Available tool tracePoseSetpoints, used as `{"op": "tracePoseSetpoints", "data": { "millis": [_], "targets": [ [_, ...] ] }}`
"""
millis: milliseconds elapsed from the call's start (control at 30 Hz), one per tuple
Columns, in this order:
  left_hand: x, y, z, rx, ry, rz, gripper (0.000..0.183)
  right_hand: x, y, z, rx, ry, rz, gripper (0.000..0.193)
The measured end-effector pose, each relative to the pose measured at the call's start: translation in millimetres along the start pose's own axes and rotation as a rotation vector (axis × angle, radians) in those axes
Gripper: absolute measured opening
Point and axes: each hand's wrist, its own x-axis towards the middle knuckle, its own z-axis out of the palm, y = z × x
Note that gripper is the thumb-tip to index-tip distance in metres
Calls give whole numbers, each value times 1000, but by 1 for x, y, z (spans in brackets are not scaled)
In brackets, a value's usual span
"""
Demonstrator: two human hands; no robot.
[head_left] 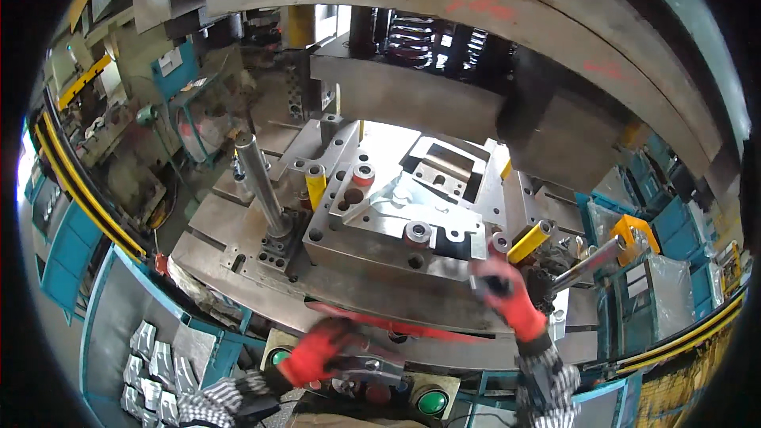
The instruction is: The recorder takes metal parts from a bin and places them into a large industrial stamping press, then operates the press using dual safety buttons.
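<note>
My left hand (321, 353), in a red and black glove, is low in front of the die. Its fingers close on the end of a grey stamped metal part (374, 366), which hangs over the button box; blur hides the exact grip. A long red bar (396, 322) lies slantwise just beyond that hand; whether the two touch is unclear. My right hand (511, 297), gloved alike, is at the die's front right corner, close to a flat shiny sheet-metal blank (420, 214). Motion smears its fingers. The blank rests on the lower die (365, 252).
Above hangs the press's upper block (412, 95). A steel guide post (261, 182) rises at left, another (590, 261) leans at right. Yellow posts (529, 242) flank the die. A blue bin (151, 313) holds several stamped parts. A green button (432, 403) sits at the front.
</note>
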Motion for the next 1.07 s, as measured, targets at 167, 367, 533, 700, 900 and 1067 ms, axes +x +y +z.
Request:
{"op": "tracePoseSetpoints", "data": {
  "millis": [167, 367, 533, 700, 900, 1067],
  "targets": [
    [-161, -48, 1, 166, 580, -623, 96, -234, -44, -32, 199, -530, 1235, 63],
    [-258, -125, 119, -905, 484, -1073, 76, -454, 42, 76, -215, -275, 1067, 95],
    [-268, -136, 138, -750, 604, -1117, 61, -449, 81, 143, -235, -121, 972, 112],
    [-268, -131, 141, -768, 669, -1075, 66, -424, 52, 152, -477, -139, 1098, 116],
    [-249, -128, 141, -812, 657, -1036, 64, -459, 89, 152, -594, -213, 1060, 129],
    [-249, -120, 140, -835, 676, -1067, 61, -444, 75, 150, -564, -198, 1153, 125]
  ]
}}
